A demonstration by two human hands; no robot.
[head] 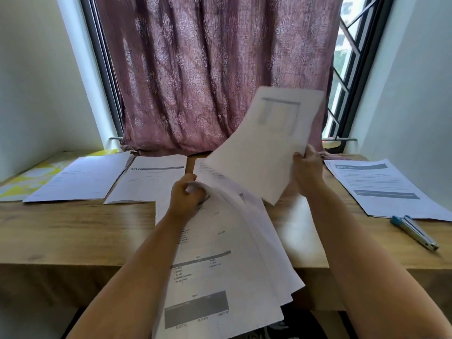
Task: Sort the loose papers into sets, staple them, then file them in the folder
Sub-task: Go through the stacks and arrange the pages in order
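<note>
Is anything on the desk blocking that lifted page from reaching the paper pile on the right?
Nothing visible does. The right hand holds the sheet above bare table; the right pile is uncovered, and the stapler lies nearer than it.

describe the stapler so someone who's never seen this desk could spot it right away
Start at the wooden desk under the curtained window and go to its right end. Just in front of the paper pile there lies the stapler, slim, blue and silver. It is the only thing on the desk that is not paper.
</note>
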